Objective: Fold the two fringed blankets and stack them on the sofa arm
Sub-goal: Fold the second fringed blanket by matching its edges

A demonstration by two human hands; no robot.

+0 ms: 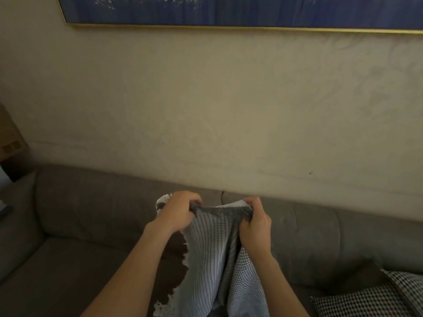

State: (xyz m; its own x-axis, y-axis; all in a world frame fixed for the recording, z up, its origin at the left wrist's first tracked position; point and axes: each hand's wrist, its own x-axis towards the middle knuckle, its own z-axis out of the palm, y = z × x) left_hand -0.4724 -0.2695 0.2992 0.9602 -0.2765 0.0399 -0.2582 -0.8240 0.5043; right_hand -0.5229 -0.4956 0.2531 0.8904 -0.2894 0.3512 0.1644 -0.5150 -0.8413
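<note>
Grey ribbed blanket [210,248] hangs bunched before the sofa [91,202], near centre. Left hand [180,211] and right hand [255,225] each grip its top edge, fists close together. Risk: the grips sit on gathered cloth, not corners, so the fold may skew. Fringe [183,259] at left could tangle. Checked textile [366,298] lies near right.

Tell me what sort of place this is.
Most likely a home living room: a grey sofa against the wall, a gold-framed blue picture above it, and a fringed blanket held up in front.
</note>
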